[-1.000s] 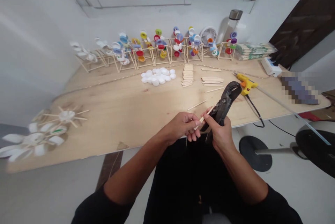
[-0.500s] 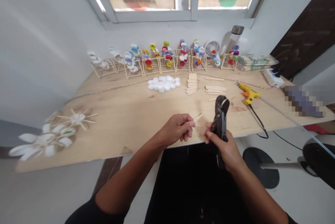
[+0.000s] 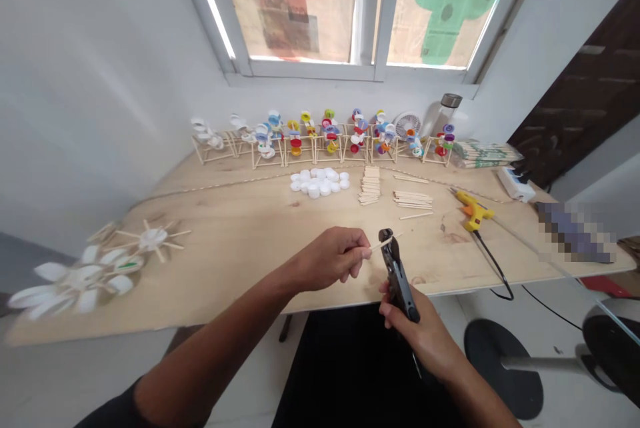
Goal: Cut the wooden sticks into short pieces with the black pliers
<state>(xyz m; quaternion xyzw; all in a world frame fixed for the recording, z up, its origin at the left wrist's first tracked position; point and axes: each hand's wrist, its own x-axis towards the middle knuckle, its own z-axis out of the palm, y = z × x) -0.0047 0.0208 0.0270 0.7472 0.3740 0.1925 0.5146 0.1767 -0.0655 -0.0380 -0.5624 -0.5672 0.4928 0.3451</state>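
My left hand (image 3: 340, 255) is closed in a pinch on thin wooden sticks (image 3: 379, 246), whose free ends point right. My right hand (image 3: 417, 328) is wrapped round the handles of a black hand cutter (image 3: 397, 271). The cutter's jaws are up at the sticks, which pass at or between them; I cannot tell whether the blade touches. Beyond the hands lie a stack of short cut sticks (image 3: 370, 185), a pile of longer sticks (image 3: 413, 199) and a cluster of white bottle caps (image 3: 320, 181).
Small stick frames with coloured cap wheels (image 3: 330, 141) line the back. At the right are a yellow glue gun (image 3: 473, 209) with its cord, a power strip (image 3: 515, 185) and bagged sticks (image 3: 485, 153). White flower-like pieces (image 3: 83, 278) and a stick-spoked wheel (image 3: 153, 239) lie left.
My right hand has brought the cutter left and tilted it, so its jaws now meet the sticks. My left hand keeps its pinch. The camera view has tipped upward.
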